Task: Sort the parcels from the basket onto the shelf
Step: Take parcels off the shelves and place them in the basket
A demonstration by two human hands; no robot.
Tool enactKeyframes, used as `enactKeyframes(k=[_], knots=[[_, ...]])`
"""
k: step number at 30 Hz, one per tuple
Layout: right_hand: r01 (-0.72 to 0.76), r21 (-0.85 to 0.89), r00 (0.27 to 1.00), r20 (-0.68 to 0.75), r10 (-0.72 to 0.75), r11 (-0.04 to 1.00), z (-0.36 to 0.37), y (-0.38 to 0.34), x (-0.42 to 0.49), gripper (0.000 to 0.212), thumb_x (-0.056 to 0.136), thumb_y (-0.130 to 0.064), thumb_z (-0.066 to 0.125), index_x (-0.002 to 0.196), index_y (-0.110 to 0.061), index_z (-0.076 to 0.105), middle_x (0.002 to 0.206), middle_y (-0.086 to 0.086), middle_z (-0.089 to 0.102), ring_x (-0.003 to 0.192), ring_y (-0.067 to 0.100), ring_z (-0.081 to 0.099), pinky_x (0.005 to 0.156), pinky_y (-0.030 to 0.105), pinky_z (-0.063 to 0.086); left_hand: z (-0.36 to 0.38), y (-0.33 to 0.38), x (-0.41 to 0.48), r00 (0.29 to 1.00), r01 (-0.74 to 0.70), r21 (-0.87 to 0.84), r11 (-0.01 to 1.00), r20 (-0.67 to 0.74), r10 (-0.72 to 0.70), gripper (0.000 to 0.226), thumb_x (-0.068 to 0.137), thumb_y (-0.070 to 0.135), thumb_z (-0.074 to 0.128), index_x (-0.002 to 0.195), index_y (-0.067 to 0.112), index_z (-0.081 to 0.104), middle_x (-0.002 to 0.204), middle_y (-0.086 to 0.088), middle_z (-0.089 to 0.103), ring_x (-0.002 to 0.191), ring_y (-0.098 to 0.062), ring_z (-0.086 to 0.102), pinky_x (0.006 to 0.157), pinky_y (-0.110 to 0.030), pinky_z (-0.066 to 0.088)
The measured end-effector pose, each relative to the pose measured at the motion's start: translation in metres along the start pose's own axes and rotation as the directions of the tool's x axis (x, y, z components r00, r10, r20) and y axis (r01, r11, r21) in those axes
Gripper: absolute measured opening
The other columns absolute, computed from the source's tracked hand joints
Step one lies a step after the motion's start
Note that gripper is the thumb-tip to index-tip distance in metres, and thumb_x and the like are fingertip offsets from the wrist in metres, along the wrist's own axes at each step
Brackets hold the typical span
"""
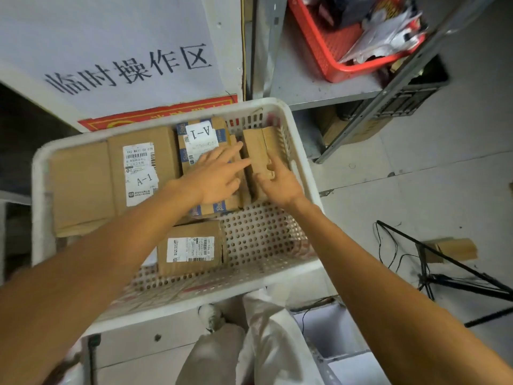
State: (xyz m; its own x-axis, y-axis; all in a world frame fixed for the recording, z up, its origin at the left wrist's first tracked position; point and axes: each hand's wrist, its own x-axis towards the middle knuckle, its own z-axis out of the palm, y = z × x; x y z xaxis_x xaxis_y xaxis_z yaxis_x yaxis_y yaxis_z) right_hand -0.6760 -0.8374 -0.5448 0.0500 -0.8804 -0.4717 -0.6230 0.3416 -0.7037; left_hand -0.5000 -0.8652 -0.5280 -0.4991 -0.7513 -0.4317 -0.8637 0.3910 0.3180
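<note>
Extraction of one parcel is proceeding: the narrow brown cardboard box (259,151) is lying against the right wall of the white perforated plastic basket (277,276). The left hand (213,179) is lying flat, its straight fingertips (240,163) touching the box's left face and gripping nothing, while the right hand (280,182) is curling thumb and fingers round its near end. The next move is probably calling for a lift clear of the rim and a carry to the grey sheet-metal shelf (319,90); the smooth, rigid board is likely favouring a firm grip.
</note>
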Motion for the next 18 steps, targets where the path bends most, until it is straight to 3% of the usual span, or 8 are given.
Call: enactKeyframes(k=[3, 5, 7, 9, 12, 14, 16, 18], knots=[[0.050, -0.058, 0.998, 0.046, -0.047, 0.997, 0.003, -0.032, -0.026, 0.067, 0.094, -0.041, 0.054, 0.152, -0.023, 0.024, 0.152, 0.007, 0.038, 0.132, 0.026, 0.044, 0.108, 0.041, 0.036, -0.011, -0.006, -0.044, 0.997, 0.043, -0.168, 0.985, -0.053, -0.052, 0.057, 0.098, 0.026, 0.043, 0.150, 0.034, 0.020, 0.160, 0.000, 0.008, 0.146, -0.023, 0.009, 0.116, -0.044, 0.016], [0.138, -0.086, 0.988, 0.075, -0.132, 0.987, 0.009, -0.059, -0.045, 0.062, 0.093, -0.041, 0.056, 0.147, -0.020, 0.036, 0.147, 0.006, 0.046, 0.130, 0.024, 0.046, 0.109, 0.043, 0.038, -0.021, -0.015, -0.079, 0.992, 0.068, -0.304, 0.950, -0.077, -0.095, 0.057, 0.098, 0.025, 0.048, 0.149, 0.031, 0.024, 0.158, 0.000, 0.018, 0.143, -0.021, 0.020, 0.113, -0.038, 0.023], [0.210, -0.080, 0.973, 0.111, -0.201, 0.974, 0.019, -0.089, -0.064, 0.059, 0.092, -0.042, 0.058, 0.144, -0.019, 0.041, 0.143, 0.005, 0.051, 0.129, 0.023, 0.048, 0.107, 0.044, 0.040, -0.034, -0.030, -0.121, 0.971, 0.117, -0.483, 0.868, -0.128, -0.202, 0.057, 0.096, 0.023, 0.054, 0.147, 0.029, 0.031, 0.153, 0.000, 0.031, 0.138, -0.019, 0.033, 0.108, -0.032, 0.031], [0.239, -0.087, 0.962, 0.152, -0.225, 0.967, 0.031, -0.123, -0.082, 0.071, 0.091, -0.045, 0.060, 0.149, -0.018, 0.031, 0.151, 0.007, 0.039, 0.137, 0.024, 0.039, 0.110, 0.038, 0.035, -0.050, -0.048, -0.167, 0.927, 0.144, -0.638, 0.757, -0.181, -0.328, 0.057, 0.092, 0.017, 0.059, 0.144, 0.025, 0.036, 0.144, -0.004, 0.044, 0.128, -0.020, 0.045, 0.100, -0.031, 0.041], [0.356, -0.108, 0.918, 0.224, -0.326, 0.928, 0.058, -0.177, -0.107, 0.078, 0.088, -0.045, 0.064, 0.151, -0.017, 0.027, 0.153, 0.009, 0.035, 0.139, 0.026, 0.036, 0.109, 0.037, 0.034, -0.070, -0.074, -0.241, 0.875, 0.138, -0.653, 0.745, -0.272, -0.401, 0.057, 0.088, 0.004, 0.063, 0.140, 0.014, 0.042, 0.135, -0.003, 0.051, 0.120, -0.017, 0.052, 0.094, -0.019, 0.041], [0.444, -0.119, 0.878, 0.255, -0.404, 0.888, 0.078, -0.215, -0.123, 0.077, 0.089, -0.047, 0.063, 0.151, -0.017, 0.027, 0.152, 0.010, 0.037, 0.137, 0.026, 0.039, 0.106, 0.034, 0.035, -0.082, -0.089, -0.289, 0.825, 0.164, -0.663, 0.731, -0.314, -0.469, 0.058, 0.088, 0.005, 0.064, 0.140, 0.014, 0.042, 0.133, -0.006, 0.052, 0.108, -0.012, 0.054, 0.078, -0.005, 0.042], [0.515, -0.108, 0.832, 0.303, -0.465, 0.851, 0.098, -0.253, -0.138, 0.075, 0.090, -0.048, 0.060, 0.150, -0.016, 0.028, 0.149, 0.011, 0.041, 0.133, 0.026, 0.043, 0.101, 0.030, 0.035, -0.092, -0.100, -0.336, 0.769, 0.221, -0.680, 0.699, -0.318, -0.554, 0.060, 0.089, 0.013, 0.065, 0.143, 0.022, 0.039, 0.133, -0.004, 0.051, 0.104, -0.011, 0.052, 0.074, -0.009, 0.043], [0.598, -0.107, 0.768, 0.362, -0.529, 0.795, 0.118, -0.289, -0.152, 0.074, 0.090, -0.049, 0.059, 0.150, -0.015, 0.030, 0.149, 0.011, 0.041, 0.134, 0.027, 0.043, 0.107, 0.033, 0.035, -0.100, -0.108, -0.380, 0.706, 0.300, -0.670, 0.679, -0.322, -0.631, 0.060, 0.091, 0.021, 0.064, 0.144, 0.027, 0.037, 0.136, -0.001, 0.050, 0.111, -0.015, 0.052, 0.084, -0.022, 0.043]])
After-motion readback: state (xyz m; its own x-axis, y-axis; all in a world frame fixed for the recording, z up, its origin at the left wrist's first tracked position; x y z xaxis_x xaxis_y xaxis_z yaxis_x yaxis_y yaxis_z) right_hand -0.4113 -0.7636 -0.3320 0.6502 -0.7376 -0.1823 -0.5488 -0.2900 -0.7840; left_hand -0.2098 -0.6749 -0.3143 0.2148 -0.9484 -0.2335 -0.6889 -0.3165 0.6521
